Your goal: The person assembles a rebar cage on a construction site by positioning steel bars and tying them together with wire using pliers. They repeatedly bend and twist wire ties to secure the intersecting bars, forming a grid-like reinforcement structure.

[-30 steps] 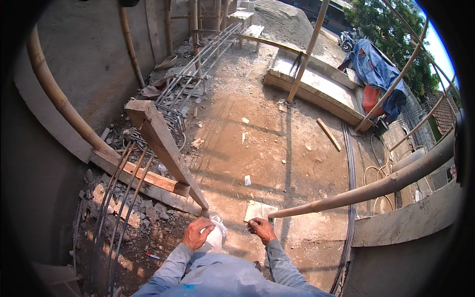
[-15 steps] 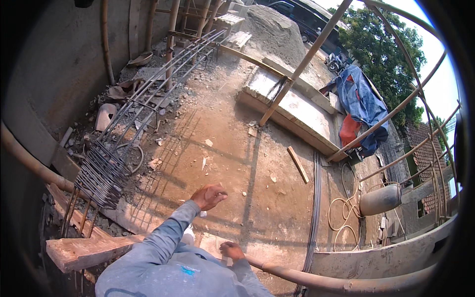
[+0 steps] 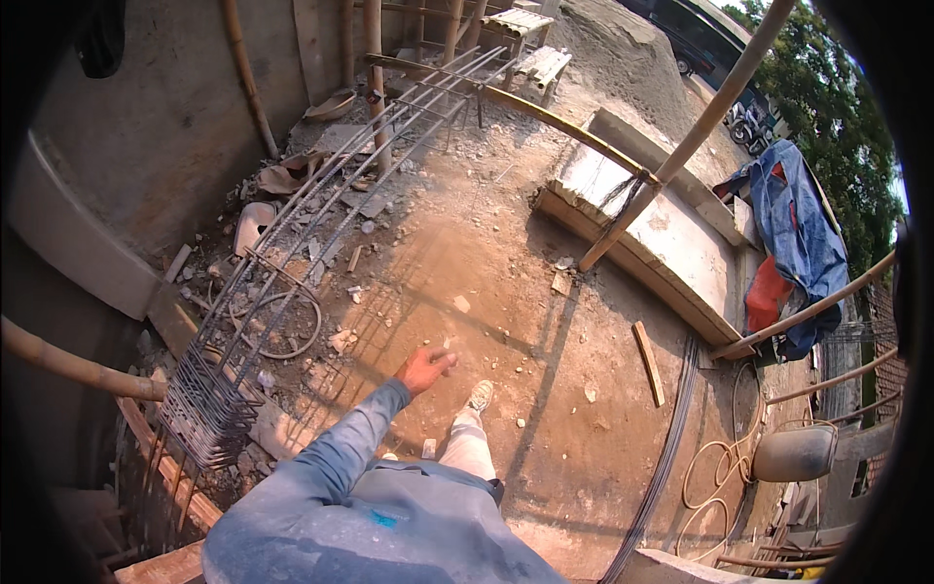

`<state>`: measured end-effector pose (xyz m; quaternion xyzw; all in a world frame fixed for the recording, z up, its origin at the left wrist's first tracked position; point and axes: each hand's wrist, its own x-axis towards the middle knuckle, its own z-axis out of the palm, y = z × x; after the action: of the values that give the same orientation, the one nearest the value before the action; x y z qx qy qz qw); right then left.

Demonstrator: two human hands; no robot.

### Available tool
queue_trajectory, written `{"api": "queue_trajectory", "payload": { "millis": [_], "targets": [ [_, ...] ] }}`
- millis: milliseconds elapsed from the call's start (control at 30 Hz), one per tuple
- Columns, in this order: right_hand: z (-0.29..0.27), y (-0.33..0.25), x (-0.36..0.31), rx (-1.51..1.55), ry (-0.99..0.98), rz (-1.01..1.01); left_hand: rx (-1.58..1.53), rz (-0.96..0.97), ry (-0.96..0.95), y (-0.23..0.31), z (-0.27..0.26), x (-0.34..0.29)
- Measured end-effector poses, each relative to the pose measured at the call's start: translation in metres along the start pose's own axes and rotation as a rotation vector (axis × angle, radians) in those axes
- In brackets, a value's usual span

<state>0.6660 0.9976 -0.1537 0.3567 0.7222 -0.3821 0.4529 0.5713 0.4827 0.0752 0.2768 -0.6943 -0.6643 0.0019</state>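
Note:
My left hand (image 3: 425, 370) reaches out in front of me above the dirt floor (image 3: 545, 438), with its fingers loosely bent and apart and nothing visible in them. It touches nothing that I can see. To its left lies a long cage of steel bars (image 3: 336, 209), with a dense stack of bent stirrups (image 3: 209, 409) bunched at its near end. My right hand is out of sight. One of my shoes (image 3: 480, 395) is planted on the dirt just beyond my body.
A bamboo pole (image 3: 696, 127) slants across the upper right beside a pale concrete-topped block (image 3: 662, 234). A wooden strip (image 3: 649, 363), a bundle of thin rods (image 3: 654, 477), a coiled hose (image 3: 715, 467) and a drum (image 3: 796, 454) lie right. Rubble (image 3: 341, 341) borders the cage.
My view has shifted left, and I have stepped forward off the spot by the bamboo rail. My right hand, earlier near that rail, has left the view. My left hand stays stretched out.

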Motion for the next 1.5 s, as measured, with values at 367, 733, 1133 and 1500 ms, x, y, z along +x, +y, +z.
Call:
{"api": "queue_trajectory", "payload": {
  "millis": [367, 733, 1133, 1500],
  "targets": [
    [-0.071, -0.478, 0.073, -0.337, -0.119, -0.348, -0.868, -0.171, 0.541, 0.112, -0.030, 0.221],
    [0.174, -0.951, -0.063, -0.378, -0.509, -1.056, 0.244, 0.332, 1.146, 0.205, -0.220, 0.469],
    [0.446, -1.113, -0.130, -0.542, -0.796, -1.315, 0.217, -0.039, 0.775, 0.226, -0.305, 0.575],
    [0.499, -1.175, -0.096, -0.878, -1.247, -1.008, -0.228, -0.556, 0.451, 0.198, -0.334, 0.609]
  ]
}}
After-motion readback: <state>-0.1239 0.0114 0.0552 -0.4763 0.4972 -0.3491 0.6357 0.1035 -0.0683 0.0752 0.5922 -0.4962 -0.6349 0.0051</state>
